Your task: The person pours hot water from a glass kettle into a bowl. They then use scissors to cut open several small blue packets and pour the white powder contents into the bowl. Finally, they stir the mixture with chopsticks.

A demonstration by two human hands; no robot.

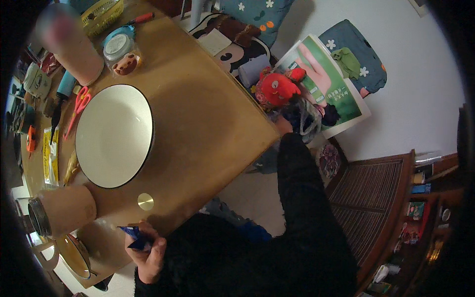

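Observation:
My left hand (147, 250) is closed around a small, shiny dark blue packet (140, 238) whose torn-looking corners stick out above the fingers. Near its fingertips, a round gold disc (145, 201) lies flat on the wooden table (200, 137). Beyond the disc sits a wide cream-white bowl (113, 137) with a dark rim, with nothing in it. My right arm reaches past the table's corner, and my right hand (285, 125) is low beside a clear plastic bag (311, 120) and a red plush toy (276, 89). Its fingers are hidden, so any hold cannot be told.
Pink-handled scissors (79, 107), a yellow packet (51, 156) and a lidded jar (119, 46) surround the bowl. A glass jar in a beige sleeve (68, 211) and an amber bowl (74, 256) stand near my left hand. A green printed box (326, 89) leans by the wall.

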